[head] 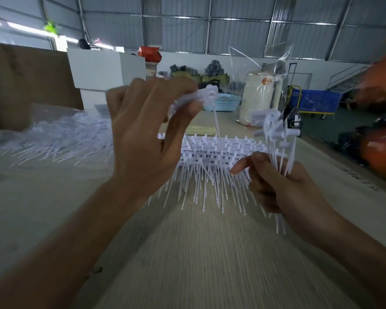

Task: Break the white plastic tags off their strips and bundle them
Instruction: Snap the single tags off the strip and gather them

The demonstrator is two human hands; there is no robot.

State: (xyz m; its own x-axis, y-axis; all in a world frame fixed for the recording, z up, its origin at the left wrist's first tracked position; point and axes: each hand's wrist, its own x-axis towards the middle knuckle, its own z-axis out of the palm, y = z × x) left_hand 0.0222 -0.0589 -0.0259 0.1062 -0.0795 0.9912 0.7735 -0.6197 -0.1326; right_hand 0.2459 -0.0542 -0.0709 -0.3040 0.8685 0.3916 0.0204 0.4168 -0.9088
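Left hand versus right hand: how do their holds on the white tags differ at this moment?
The left hand is raised, pinching a tag near its head; the right hand sits lower, gripping a bundle by the stems, heads up. Left holds few, right many. Both are above the strips on the table.

White tags (274,139) bunched upright; strips (212,152) flat.

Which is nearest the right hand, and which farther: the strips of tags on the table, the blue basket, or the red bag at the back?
From the right hand:
1. Strips of tags, just left of it.
2. Blue basket, beyond on the table.
3. Red bag, far back left.
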